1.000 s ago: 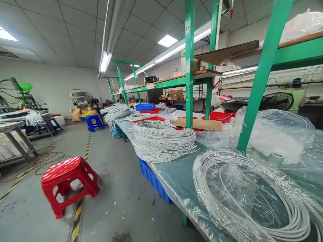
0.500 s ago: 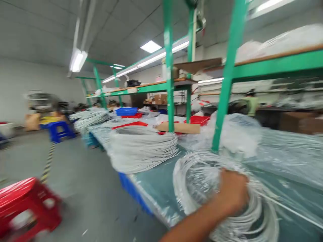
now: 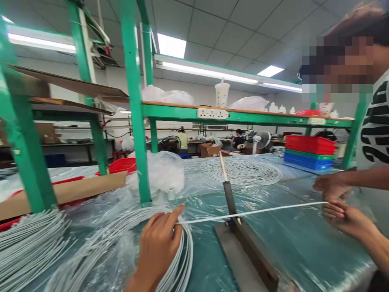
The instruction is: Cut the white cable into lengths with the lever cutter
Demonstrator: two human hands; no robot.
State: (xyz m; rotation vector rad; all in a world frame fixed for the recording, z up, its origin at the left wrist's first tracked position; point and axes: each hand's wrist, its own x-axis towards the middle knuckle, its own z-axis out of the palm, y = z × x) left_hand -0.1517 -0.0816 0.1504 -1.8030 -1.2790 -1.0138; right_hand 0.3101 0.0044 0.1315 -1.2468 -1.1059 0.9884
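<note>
A thin white cable (image 3: 273, 208) stretches across the bench between my two hands. My left hand (image 3: 159, 245) pinches its left end above a coil of white cable (image 3: 100, 247), part of which the hand hides. At the right, my right hand (image 3: 349, 221) has its fingers closed around the other end. The cable passes over a lever cutter (image 3: 252, 251) with a dark metal bar and a raised arm. Just behind my right hand is a co-worker's hand (image 3: 331, 185), blurred; whether it touches the cable I cannot tell.
Green posts (image 3: 133, 101) carry a shelf with a power strip (image 3: 212, 114). On the bench are a flat cable coil (image 3: 243, 171), stacked trays (image 3: 310, 152), a plastic bag (image 3: 167, 172) and a cable bundle (image 3: 27, 243). A co-worker (image 3: 375, 134) leans in from the right.
The view has swung right, bringing the cutter and the co-worker into sight. One hand was over the coil before; now the cable is held taut between my two hands.
</note>
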